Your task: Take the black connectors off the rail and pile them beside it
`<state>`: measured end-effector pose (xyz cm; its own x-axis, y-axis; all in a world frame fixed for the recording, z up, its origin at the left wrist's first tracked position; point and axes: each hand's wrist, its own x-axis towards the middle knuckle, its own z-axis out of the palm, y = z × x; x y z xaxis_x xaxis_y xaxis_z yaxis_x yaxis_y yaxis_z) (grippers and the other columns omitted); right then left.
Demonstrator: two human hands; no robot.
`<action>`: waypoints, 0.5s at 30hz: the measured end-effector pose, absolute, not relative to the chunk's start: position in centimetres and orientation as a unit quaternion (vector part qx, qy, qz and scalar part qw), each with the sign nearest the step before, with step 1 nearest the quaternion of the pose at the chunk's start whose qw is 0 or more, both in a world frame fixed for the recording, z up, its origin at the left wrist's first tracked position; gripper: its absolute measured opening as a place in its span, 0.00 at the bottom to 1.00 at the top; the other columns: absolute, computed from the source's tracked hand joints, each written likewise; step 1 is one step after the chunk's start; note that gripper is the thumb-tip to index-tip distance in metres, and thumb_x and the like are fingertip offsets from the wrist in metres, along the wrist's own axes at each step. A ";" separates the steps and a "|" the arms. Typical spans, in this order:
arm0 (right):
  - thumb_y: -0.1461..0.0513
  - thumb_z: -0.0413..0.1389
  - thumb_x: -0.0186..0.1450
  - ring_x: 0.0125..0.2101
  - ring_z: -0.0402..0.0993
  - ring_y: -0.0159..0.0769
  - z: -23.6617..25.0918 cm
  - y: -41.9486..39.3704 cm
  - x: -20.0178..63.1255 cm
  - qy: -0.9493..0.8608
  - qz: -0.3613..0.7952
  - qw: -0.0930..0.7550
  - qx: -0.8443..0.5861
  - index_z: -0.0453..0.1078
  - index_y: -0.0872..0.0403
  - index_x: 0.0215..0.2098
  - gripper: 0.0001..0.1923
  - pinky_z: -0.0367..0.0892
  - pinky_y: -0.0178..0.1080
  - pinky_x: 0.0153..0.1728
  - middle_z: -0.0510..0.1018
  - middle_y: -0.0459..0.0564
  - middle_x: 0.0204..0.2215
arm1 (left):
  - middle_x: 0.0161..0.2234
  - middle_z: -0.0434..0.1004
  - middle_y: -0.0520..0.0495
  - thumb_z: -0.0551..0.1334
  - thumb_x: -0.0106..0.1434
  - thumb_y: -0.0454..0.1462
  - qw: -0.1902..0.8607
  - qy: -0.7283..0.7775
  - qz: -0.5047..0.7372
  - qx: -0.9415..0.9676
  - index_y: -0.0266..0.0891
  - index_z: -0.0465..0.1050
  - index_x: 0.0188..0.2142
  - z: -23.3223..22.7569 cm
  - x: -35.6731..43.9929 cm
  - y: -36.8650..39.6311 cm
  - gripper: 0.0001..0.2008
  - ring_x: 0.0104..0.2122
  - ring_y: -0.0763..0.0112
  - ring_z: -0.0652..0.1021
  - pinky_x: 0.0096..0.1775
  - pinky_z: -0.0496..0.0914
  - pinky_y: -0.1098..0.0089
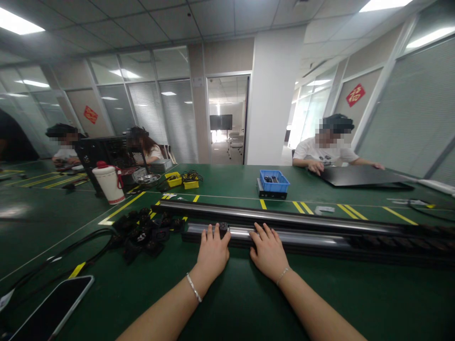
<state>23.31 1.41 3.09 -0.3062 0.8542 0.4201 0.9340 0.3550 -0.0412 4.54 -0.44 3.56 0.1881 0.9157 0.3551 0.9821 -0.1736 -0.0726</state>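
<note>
Two long black-and-silver rails (305,227) lie across the green table (249,303) in front of me. My left hand (213,251) rests on the near rail, its fingers spread beside a small black clip (223,228) that sits on the rail. My right hand (268,251) lies flat on the same rail just to the right, fingers apart. Neither hand grips anything. Each wrist wears a thin bracelet.
A heap of black clips and cables (142,232) lies left of the rails. A phone (53,308) sits near left. Farther back are a white jug (108,182), yellow boxes (181,180) and a blue tray (273,181). Three people sit at the far side.
</note>
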 end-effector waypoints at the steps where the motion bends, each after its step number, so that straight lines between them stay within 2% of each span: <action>1: 0.61 0.50 0.58 0.59 0.47 0.46 3.1 1.4 23.3 -0.801 -0.105 0.188 -0.558 0.65 0.51 0.50 0.21 0.43 0.48 0.56 0.59 0.51 0.59 | 0.58 0.59 0.39 0.56 0.58 0.38 0.146 -0.626 -0.117 -0.757 0.49 0.60 0.56 3.5 4.5 -0.5 0.24 0.57 0.46 0.59 0.54 0.51 0.49; 6: 0.61 0.50 0.58 0.59 0.48 0.47 3.1 1.5 23.3 -0.804 -0.106 0.189 -0.554 0.66 0.51 0.50 0.21 0.46 0.48 0.55 0.60 0.51 0.58 | 0.61 0.54 0.43 0.57 0.58 0.40 0.145 -0.622 -0.127 -0.759 0.55 0.55 0.58 3.6 4.0 -0.4 0.28 0.58 0.47 0.57 0.53 0.54 0.50; 10: 0.61 0.49 0.58 0.59 0.48 0.46 3.2 1.4 23.4 -0.803 -0.110 0.196 -0.552 0.66 0.50 0.49 0.20 0.46 0.47 0.55 0.60 0.50 0.58 | 0.60 0.55 0.39 0.57 0.58 0.41 0.137 -0.633 -0.115 -0.753 0.50 0.58 0.58 3.9 3.9 -0.2 0.27 0.58 0.49 0.58 0.53 0.53 0.51; 15: 0.61 0.49 0.58 0.58 0.49 0.47 3.1 1.5 23.5 -0.803 -0.109 0.196 -0.552 0.66 0.50 0.49 0.20 0.46 0.47 0.55 0.60 0.50 0.58 | 0.61 0.54 0.38 0.56 0.59 0.43 0.128 -0.662 -0.089 -0.734 0.51 0.56 0.59 3.9 3.8 -0.1 0.27 0.59 0.45 0.55 0.54 0.49 0.44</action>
<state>23.45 1.46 3.12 -0.3128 0.8441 0.4355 0.9297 0.3660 -0.0418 3.79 -0.14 3.93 0.1089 0.9480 0.2992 0.9933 -0.0918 -0.0706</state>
